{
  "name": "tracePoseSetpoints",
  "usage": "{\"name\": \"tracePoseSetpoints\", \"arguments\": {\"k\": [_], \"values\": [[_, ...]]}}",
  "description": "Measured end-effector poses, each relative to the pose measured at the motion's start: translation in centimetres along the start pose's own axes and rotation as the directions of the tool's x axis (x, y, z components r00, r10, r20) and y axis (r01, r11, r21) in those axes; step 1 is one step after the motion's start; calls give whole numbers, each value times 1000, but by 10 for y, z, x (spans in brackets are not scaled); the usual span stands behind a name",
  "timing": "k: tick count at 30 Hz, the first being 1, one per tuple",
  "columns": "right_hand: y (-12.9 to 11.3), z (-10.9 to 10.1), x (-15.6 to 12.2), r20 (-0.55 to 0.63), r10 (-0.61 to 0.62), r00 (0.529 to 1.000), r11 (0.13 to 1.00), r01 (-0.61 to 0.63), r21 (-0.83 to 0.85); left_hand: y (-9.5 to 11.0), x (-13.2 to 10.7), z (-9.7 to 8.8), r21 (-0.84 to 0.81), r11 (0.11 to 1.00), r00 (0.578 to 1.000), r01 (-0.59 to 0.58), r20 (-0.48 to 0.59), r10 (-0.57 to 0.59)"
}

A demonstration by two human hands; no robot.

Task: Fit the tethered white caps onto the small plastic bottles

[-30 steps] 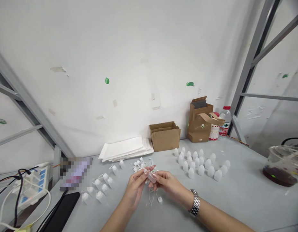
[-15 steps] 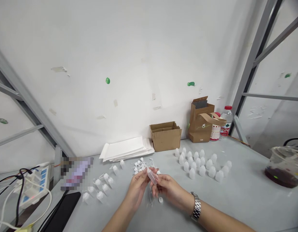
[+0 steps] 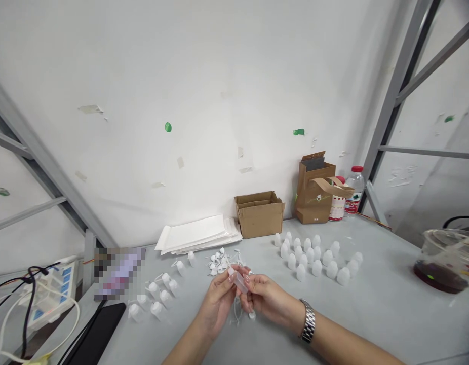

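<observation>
On the grey work table, at far left, a white power strip trails black and white cables, with a flat black slab, perhaps a phone, just beside it. Further right lie loose conical white plastic caps, a stack of white paper envelopes by the wall, and a tangled heap of small white tethered plastic pieces. The left hand grips the upper end of a small translucent plastic bottle between thumb and fingers. The right hand, with a silver link watch on its wrist, pinches the lower end. Both grips remain closed, and the bottle sits between the hands, above the table. Change noted: since the last view the bottle has tipped nearer to level, and the hands have drawn in around it. A thin white tether hangs below them. Beyond stand rows of upright conical white caps, and at far right a clear plastic bowl holding dark liquid.
</observation>
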State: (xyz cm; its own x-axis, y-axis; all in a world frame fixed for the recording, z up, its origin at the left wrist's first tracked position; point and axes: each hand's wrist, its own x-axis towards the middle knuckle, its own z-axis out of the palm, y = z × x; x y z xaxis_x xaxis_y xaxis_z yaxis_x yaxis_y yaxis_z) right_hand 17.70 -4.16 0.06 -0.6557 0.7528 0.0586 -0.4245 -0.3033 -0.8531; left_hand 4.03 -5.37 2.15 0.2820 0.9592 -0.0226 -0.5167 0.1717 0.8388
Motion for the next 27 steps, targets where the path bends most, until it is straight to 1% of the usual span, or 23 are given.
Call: {"name": "tracePoseSetpoints", "arguments": {"k": [1,3,5,6,7,8,12,16,18,22,25,27], "values": [[-1,0,0,-11,-3,1000,999,3,-33,0,0,-1,10,1000,1000,6,-12,-5],[-3,2,0,-101,-68,993,984,50,-173,-2,2,-4,37,999,998,-4,-65,7],[-5,5,-1,-222,-194,956,928,106,-357,-4,5,-8,54,998,992,-33,-117,39],[-5,6,-2,-264,-243,933,900,115,-421,-5,6,-9,51,998,990,-42,-130,49],[-5,7,-2,-292,-274,916,880,116,-461,-7,7,-11,41,998,990,-43,-134,49],[-5,9,-2,-304,-283,909,871,111,-479,-8,8,-12,27,999,990,-37,-133,40],[0,11,-4,-296,-278,914,854,94,-512,-10,8,-12,-12,1000,990,9,-143,-11],[2,10,-5,-325,-317,891,816,81,-572,-12,9,-7,-66,998,989,23,-143,-32],[2,9,-4,-325,-314,892,814,77,-576,-13,9,-6,-95,995,989,38,-138,-51],[0,6,-3,-280,-260,924,858,88,-507,-16,7,-7,-117,992,992,45,-115,-58],[-2,6,-1,-232,-194,953,902,81,-425,-16,6,-8,-69,997,992,21,-120,-30],[-4,6,1,-226,-168,960,915,66,-398,-15,5,-8,-29,1000,992,2,-125,-5]]}}
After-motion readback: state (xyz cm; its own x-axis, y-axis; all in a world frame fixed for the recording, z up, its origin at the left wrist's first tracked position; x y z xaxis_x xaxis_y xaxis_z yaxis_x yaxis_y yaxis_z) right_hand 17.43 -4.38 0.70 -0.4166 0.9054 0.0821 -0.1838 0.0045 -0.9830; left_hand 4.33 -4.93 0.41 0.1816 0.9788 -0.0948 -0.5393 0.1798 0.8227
